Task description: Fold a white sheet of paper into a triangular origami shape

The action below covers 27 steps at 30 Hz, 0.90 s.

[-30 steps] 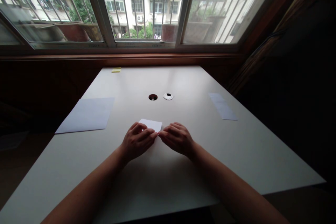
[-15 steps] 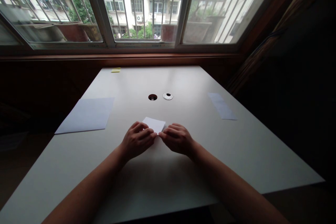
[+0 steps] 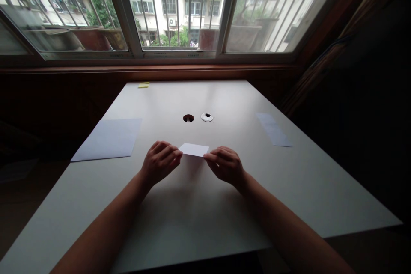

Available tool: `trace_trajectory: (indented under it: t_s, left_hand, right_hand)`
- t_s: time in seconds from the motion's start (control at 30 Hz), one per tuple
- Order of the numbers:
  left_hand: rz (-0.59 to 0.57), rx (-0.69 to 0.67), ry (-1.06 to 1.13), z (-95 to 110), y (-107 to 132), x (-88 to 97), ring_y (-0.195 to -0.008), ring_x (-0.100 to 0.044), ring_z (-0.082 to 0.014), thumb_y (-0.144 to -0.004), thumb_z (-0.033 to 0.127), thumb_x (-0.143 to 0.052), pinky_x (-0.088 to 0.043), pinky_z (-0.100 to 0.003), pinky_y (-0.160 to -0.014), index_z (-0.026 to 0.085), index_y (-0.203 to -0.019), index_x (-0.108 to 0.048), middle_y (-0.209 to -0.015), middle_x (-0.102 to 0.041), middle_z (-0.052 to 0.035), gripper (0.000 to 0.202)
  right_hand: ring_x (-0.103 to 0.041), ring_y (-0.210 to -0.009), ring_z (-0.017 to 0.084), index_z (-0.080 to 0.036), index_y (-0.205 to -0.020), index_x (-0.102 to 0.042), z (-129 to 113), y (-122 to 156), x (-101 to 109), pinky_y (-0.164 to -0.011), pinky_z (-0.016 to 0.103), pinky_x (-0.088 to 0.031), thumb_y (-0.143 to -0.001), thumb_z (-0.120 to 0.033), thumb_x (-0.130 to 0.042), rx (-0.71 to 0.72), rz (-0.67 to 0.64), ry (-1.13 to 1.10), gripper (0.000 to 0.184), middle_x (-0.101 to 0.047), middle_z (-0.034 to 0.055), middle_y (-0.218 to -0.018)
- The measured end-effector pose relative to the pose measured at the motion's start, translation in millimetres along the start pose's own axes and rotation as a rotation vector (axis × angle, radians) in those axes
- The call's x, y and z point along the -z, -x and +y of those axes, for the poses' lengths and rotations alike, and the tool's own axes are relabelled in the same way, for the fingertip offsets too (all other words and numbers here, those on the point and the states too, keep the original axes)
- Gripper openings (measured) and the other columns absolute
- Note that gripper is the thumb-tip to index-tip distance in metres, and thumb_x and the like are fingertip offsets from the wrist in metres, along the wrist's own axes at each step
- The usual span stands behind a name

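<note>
A small folded white paper (image 3: 194, 150) is held just above the white table (image 3: 199, 205), near its middle. My left hand (image 3: 159, 163) pinches the paper's left end with curled fingers. My right hand (image 3: 224, 165) pinches its right end the same way. The two hands are apart, with the paper spanning between them. A faint shadow of the paper falls on the table below it.
A flat white sheet (image 3: 109, 139) lies at the table's left edge. A narrow paper strip (image 3: 273, 129) lies at the right. A round cable hole (image 3: 188, 118) and its white cap (image 3: 206, 117) sit behind the hands. A yellow note (image 3: 143, 85) rests at the far edge under the barred window.
The hands have moved apart and lifted the folded paper off the table. It was pressed flat under the fingertips before; now it is held by its two ends.
</note>
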State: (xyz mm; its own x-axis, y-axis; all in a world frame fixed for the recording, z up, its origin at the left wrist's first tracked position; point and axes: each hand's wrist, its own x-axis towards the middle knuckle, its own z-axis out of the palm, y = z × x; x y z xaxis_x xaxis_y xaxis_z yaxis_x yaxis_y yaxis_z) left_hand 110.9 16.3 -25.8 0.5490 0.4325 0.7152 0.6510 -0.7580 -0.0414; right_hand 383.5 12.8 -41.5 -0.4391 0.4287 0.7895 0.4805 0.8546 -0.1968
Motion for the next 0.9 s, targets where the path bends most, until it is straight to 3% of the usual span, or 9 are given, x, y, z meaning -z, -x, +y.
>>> trace_trajectory:
  t_s: [0.33,0.47,0.6,0.73,0.9]
  left_hand:
    - [0.045,0.157,-0.022,-21.2,7.8,5.3,-0.085,-0.057,-0.0199,-0.083,0.013,-0.066,-0.048,-0.035,-0.081,0.021,-0.093,-0.066,-0.087,-0.069,-0.0037,0.012]
    - [0.148,0.297,0.037,-28.4,10.0,3.3,-0.088,-0.058,-0.0204,-0.083,0.013,-0.066,-0.050,-0.036,-0.083,0.021,-0.093,-0.067,-0.090,-0.067,-0.0046,0.012]
    - [0.165,0.366,0.119,-26.8,10.8,-1.1,-0.088,-0.058,-0.0202,-0.085,0.015,-0.064,-0.050,-0.037,-0.084,0.020,-0.093,-0.067,-0.090,-0.066,-0.0043,0.010]
    - [0.139,0.426,0.246,-17.8,9.0,-1.7,-0.094,-0.059,-0.0205,-0.090,0.017,-0.058,-0.051,-0.039,-0.087,0.020,-0.105,-0.067,-0.100,-0.065,-0.0061,0.017]
    - [0.037,0.489,0.531,-12.0,7.8,-6.9,-0.107,-0.059,-0.0219,-0.093,0.027,-0.057,-0.054,-0.037,-0.087,0.021,-0.126,-0.059,-0.122,-0.059,-0.0108,0.033]
  right_hand:
    - [-0.061,-0.070,0.015,-0.026,-0.100,-0.071,3.0,-0.4,7.8,-0.067,0.029,-0.050,-0.081,-0.008,-0.070,-0.119,0.115,-0.028,0.026,-0.067,0.0020,-0.079]
    - [-0.060,-0.069,0.014,-0.027,-0.099,-0.072,2.2,-2.1,14.7,-0.063,0.029,-0.051,-0.082,-0.009,-0.070,-0.266,0.222,-0.108,0.025,-0.064,0.0022,-0.081]
    - [-0.058,-0.071,0.014,-0.026,-0.093,-0.074,2.0,-6.7,14.0,-0.065,0.031,-0.052,-0.083,-0.015,-0.070,-0.455,0.294,-0.237,0.016,-0.061,0.0030,-0.086]
    - [-0.060,-0.078,0.017,-0.024,-0.089,-0.073,5.5,-10.3,8.2,-0.066,0.033,-0.052,-0.085,-0.023,-0.070,-0.619,0.306,-0.484,0.005,-0.060,0.0048,-0.095]
    - [-0.058,-0.068,0.014,-0.023,-0.086,-0.071,9.3,-10.9,2.7,-0.061,0.030,-0.049,-0.084,-0.026,-0.071,-0.765,0.293,-0.731,0.004,-0.060,0.0024,-0.089]
